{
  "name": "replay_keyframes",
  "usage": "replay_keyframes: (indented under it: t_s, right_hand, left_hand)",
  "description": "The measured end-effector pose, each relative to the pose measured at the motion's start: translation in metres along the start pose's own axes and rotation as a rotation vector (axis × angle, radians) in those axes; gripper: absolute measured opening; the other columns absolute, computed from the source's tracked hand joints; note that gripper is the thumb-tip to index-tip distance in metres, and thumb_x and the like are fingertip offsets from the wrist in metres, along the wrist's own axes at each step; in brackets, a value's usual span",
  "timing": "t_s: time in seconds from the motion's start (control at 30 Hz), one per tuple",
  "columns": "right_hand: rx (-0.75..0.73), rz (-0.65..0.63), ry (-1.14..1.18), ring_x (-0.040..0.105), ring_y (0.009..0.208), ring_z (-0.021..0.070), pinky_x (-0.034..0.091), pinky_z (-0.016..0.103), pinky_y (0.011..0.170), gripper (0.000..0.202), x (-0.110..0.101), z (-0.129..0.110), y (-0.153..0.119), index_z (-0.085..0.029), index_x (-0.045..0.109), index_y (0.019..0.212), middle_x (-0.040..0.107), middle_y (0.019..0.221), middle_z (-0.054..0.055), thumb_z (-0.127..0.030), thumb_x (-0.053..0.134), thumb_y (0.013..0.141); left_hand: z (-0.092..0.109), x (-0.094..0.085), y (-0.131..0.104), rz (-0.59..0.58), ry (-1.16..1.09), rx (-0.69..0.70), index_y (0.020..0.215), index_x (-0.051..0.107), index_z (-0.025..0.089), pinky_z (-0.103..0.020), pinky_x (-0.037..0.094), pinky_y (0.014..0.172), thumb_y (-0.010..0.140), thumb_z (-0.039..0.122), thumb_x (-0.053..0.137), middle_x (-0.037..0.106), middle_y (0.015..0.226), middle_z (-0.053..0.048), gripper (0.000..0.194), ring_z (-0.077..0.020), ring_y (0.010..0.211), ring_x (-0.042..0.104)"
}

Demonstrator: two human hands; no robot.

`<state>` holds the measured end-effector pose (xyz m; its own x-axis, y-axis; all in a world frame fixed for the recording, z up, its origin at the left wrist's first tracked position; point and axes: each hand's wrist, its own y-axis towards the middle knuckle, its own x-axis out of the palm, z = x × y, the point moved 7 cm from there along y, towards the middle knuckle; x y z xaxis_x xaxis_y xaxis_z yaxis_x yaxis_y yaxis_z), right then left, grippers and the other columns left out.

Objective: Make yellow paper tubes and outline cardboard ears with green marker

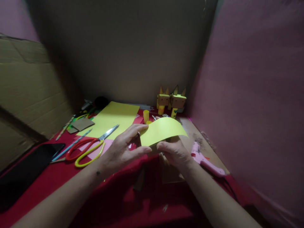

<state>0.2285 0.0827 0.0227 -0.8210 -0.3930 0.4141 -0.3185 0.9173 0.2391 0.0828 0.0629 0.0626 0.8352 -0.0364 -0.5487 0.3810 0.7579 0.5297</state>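
Observation:
A strip of yellow paper (163,129) arches up between my two hands above the red cloth. My left hand (123,144) grips its left end, thumb below and fingers along the far edge. Under the strip, my right hand (174,151) has its thumb against the near edge; its other fingers are hidden beneath the paper. Something brown, perhaps cardboard, shows under the strip near both thumbs, though I cannot make out its shape. Just behind the strip stands a small yellow paper tube (146,116), with the rim of another beside it.
Scissors (89,150) with red and yellow handles lie left, over pink paper and a yellow sheet (114,117). Beyond them are a pencil (72,144) and a black phone (28,171). A pink glue gun (206,161) rests right. Cardboard figures (178,101) stand at the back.

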Motion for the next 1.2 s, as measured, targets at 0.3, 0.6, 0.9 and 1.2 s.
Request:
replay_keyframes:
  t_s: [0.3, 0.6, 0.9, 1.2]
  right_hand:
    - [0.002, 0.160, -0.044, 0.071, 0.084, 0.0246, 0.056, 0.039, 0.086, 0.023, -0.008, 0.007, -0.008, -0.023, 0.075, 0.083, 0.077, 0.088, 0.004, -0.043, 0.080, 0.073]
    - [-0.031, 0.187, -0.002, 0.071, 0.090, 0.0274, 0.056, 0.042, 0.090, 0.029, -0.001, 0.003, -0.010, -0.021, 0.074, 0.094, 0.075, 0.080, 0.003, -0.032, 0.079, 0.068]
    - [-0.032, 0.203, 0.036, 0.071, 0.091, 0.0281, 0.058, 0.042, 0.088, 0.038, -0.008, 0.007, -0.009, -0.020, 0.073, 0.103, 0.076, 0.083, 0.004, -0.031, 0.075, 0.068]
    - [-0.043, 0.227, -0.048, 0.072, 0.089, 0.0301, 0.058, 0.047, 0.089, 0.047, -0.002, 0.001, -0.008, -0.022, 0.071, 0.109, 0.076, 0.087, 0.004, -0.038, 0.077, 0.066]
  left_hand:
    - [0.005, 0.003, -0.003, 0.006, 0.022, 0.092, 0.131, 0.056, 0.021, -0.042, 0.055, 0.095, 0.086, 0.038, 0.072, 0.062, 0.128, -0.012, 0.051, -0.0266, 0.110, 0.061]
    - [-0.001, 0.009, -0.009, -0.010, -0.131, -0.001, 0.143, 0.040, 0.025, -0.041, 0.059, 0.089, 0.082, 0.048, 0.076, 0.061, 0.122, -0.012, 0.074, -0.0260, 0.102, 0.065]
    - [-0.004, 0.014, -0.010, -0.051, -0.284, -0.081, 0.141, 0.045, 0.024, -0.037, 0.058, 0.082, 0.080, 0.044, 0.077, 0.065, 0.103, -0.007, 0.072, -0.0247, 0.094, 0.066]
    - [-0.005, 0.014, -0.009, -0.024, -0.310, -0.181, 0.134, 0.050, 0.022, -0.030, 0.053, 0.064, 0.090, 0.042, 0.062, 0.062, 0.086, -0.003, 0.050, -0.0187, 0.075, 0.061]
